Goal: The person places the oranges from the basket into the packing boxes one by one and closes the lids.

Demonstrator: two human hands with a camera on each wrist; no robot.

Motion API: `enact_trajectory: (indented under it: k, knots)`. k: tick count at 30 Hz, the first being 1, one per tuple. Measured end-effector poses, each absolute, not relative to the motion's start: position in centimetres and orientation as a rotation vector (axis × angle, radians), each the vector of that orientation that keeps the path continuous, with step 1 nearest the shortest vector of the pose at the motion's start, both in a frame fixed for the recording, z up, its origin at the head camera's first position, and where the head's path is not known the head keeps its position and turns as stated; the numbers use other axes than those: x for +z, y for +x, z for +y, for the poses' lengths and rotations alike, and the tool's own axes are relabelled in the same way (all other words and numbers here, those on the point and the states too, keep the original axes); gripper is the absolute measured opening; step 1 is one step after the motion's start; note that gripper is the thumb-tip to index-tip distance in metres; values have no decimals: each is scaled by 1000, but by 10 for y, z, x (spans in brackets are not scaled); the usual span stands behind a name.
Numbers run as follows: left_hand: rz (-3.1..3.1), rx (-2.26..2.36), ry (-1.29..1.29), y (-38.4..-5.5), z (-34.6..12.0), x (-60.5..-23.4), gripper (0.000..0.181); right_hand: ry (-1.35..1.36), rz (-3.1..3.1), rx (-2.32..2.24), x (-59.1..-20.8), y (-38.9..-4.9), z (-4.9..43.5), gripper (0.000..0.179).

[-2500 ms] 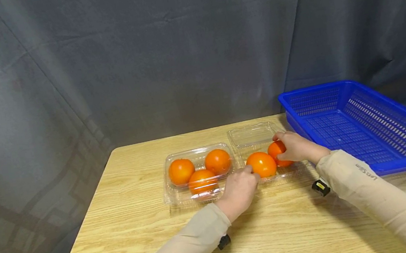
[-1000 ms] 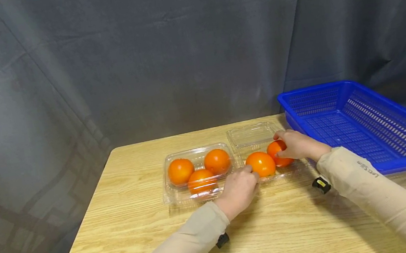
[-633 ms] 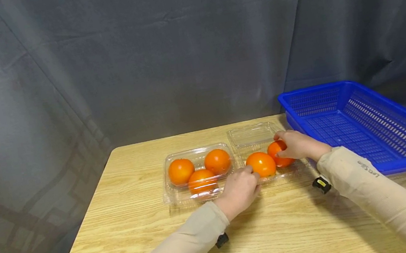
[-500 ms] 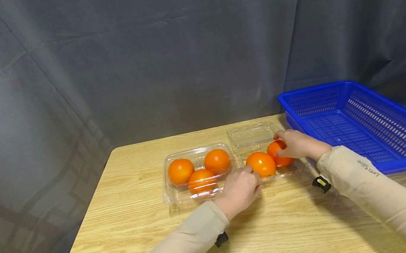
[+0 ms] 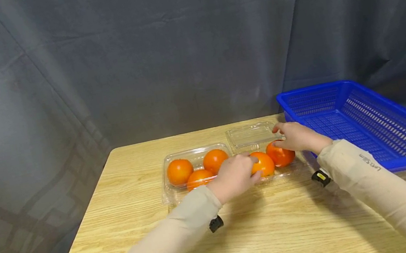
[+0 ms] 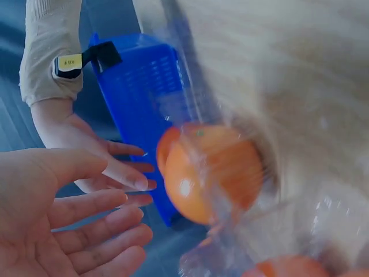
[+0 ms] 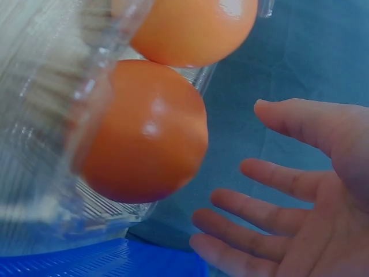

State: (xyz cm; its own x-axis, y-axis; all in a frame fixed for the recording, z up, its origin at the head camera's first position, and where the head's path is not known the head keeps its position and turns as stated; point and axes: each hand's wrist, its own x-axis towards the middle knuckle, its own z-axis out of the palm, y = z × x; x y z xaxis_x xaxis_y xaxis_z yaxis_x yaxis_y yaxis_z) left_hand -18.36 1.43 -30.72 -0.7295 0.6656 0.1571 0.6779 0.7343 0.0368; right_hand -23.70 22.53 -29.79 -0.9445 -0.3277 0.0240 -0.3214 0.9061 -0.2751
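Note:
Two oranges sit side by side in a clear plastic clamshell box (image 5: 249,136) whose lid lies back, away from me. My left hand (image 5: 236,176) hovers at the left orange (image 5: 265,164), overlapping it in the head view; the left wrist view shows its fingers (image 6: 98,228) spread, the palm holding nothing. Above the right orange (image 5: 282,156) is my right hand (image 5: 297,136). A gap separates its loosely extended fingers (image 7: 259,213) from that orange in the right wrist view. Left of these stands another clear box (image 5: 191,153) holding three oranges, partly hidden by my left hand.
A large blue plastic basket (image 5: 345,131) stands on the right side of the wooden table (image 5: 132,180), close beside the right clamshell box. A dark grey curtain (image 5: 185,59) hangs behind the table.
Both hands have let go and lifted slightly, with their fingers opening. My left hand has also shifted up over the left box's edge. The oranges stay in about the same place.

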Motion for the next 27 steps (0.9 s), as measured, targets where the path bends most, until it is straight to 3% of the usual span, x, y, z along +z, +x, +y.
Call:
enact_trajectory:
  k: [9,14,21,27]
  knots:
    - [-2918,-183,-1007,-205,18,-286,29,-491,3049,-447,-292,-246,228,42]
    - [-2994,-222,-895,-226,20,-284,27,-459,3038,-439,-288,-254,229,43]
    - [-3138,-379,-728,-254,20,-286,37,-431,3035,-405,-289,-266,229,43]
    - [-3224,-409,-637,-269,17,-287,29,-358,2971,-387,-291,-277,226,46]
